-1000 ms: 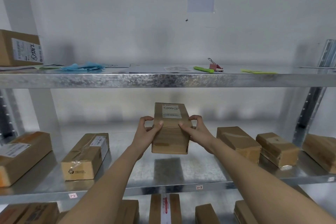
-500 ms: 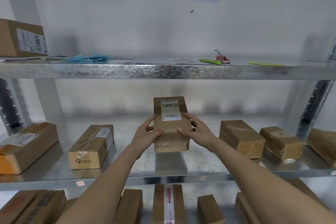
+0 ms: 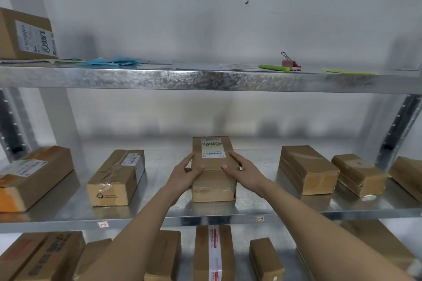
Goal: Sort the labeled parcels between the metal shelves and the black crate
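Note:
A brown cardboard parcel [image 3: 213, 186] with a white label marked by hand lies flat on the middle metal shelf [image 3: 296, 213], at its centre. My left hand [image 3: 185, 175] lies against the parcel's left side, fingers straight along it and thumb on top. On the right side my right hand [image 3: 245, 172] does the same. The black crate is out of view.
Other parcels lie on the same shelf: two at the left [image 3: 117, 177] [image 3: 32, 175] and three at the right [image 3: 307, 169]. The upper shelf [image 3: 205, 77] carries a labelled box [image 3: 25, 34], blue paper, a green pen and a binder clip. Several parcels fill the lower shelf [image 3: 213, 255].
The parcel came down from mid-air onto the middle shelf. My fingers, curled round its sides a second ago, have straightened along them. The view has tilted down a little.

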